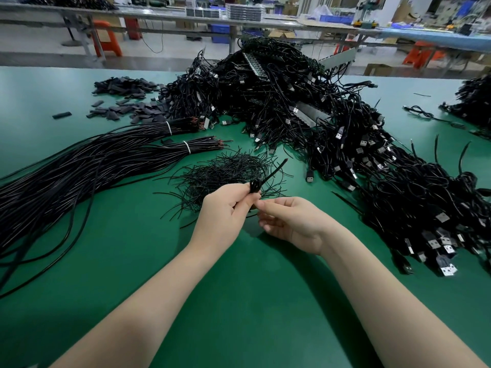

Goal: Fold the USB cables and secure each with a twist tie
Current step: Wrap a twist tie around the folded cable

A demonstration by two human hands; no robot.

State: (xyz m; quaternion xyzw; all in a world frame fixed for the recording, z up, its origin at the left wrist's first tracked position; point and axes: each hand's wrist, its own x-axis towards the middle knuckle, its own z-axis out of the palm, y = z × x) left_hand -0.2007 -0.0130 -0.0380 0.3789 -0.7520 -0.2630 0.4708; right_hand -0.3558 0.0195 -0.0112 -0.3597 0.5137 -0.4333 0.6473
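My left hand [225, 211] grips a folded black USB cable [255, 186] above the green table; one loose cable end sticks up and to the right. Right beside it my right hand [289, 221] has its fingertips meeting at the bundle's lower side, apparently pinching a thin black twist tie that is mostly hidden. Just behind my hands lies a heap of black twist ties [225, 171]. Long unfolded black cables [79, 168], banded with white ties, stretch across the left of the table.
A large pile of folded USB cables [305, 102] fills the middle and right, with metal plugs showing. Black flat pieces [127, 102] lie scattered at the back left. More cables [473, 99] sit at the far right edge. Green table [239, 288] surface shows near me.
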